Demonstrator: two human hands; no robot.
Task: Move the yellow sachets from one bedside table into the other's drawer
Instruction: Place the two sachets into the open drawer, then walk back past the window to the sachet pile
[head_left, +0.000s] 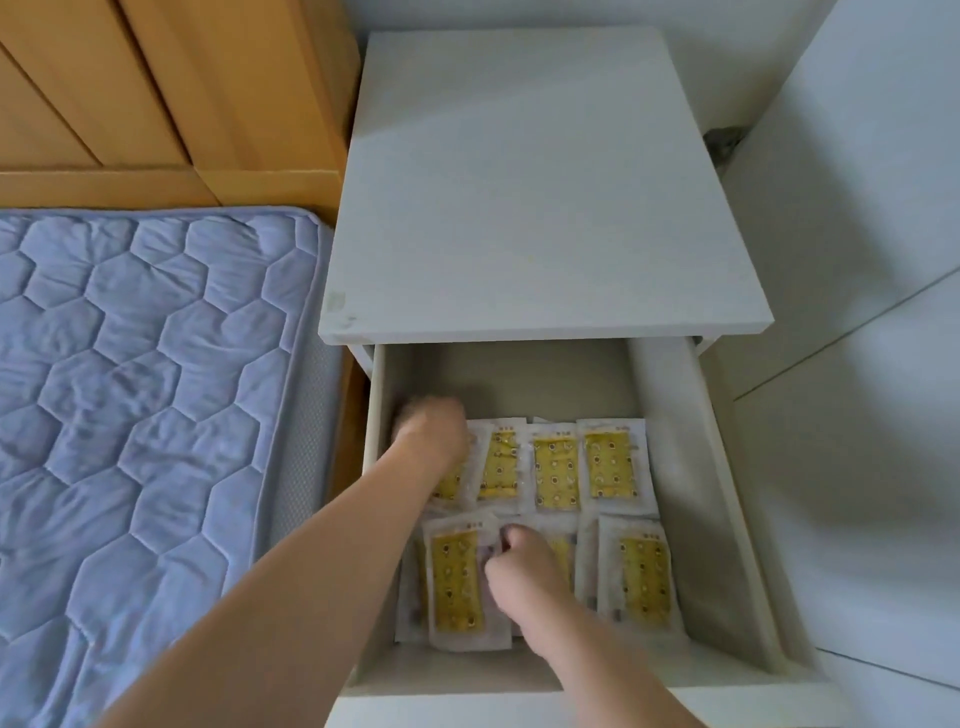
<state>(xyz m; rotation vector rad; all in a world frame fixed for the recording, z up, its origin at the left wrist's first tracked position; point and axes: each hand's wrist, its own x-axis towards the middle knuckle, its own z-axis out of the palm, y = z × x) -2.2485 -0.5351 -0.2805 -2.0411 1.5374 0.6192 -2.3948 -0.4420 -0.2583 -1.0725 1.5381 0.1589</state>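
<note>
Yellow sachets (556, 470) in clear wrappers are laid flat in two rows across the floor of the open drawer (719, 467), a far row of about four and a near row of about three or four, some overlapping at their edges. The left hand (431, 434) is lowered onto the far-left sachet with its fingers curled down; it is blurred, so a grasp cannot be told. The right hand (511, 564) is curled over the near row, its fingertips pinching the edge of the sachet at near left (457, 582). The drawer is pulled out from under a white counter (530, 182). A bed with a blue quilted mattress (140, 389) and a wooden headboard (130, 88) stands to the left.
</note>
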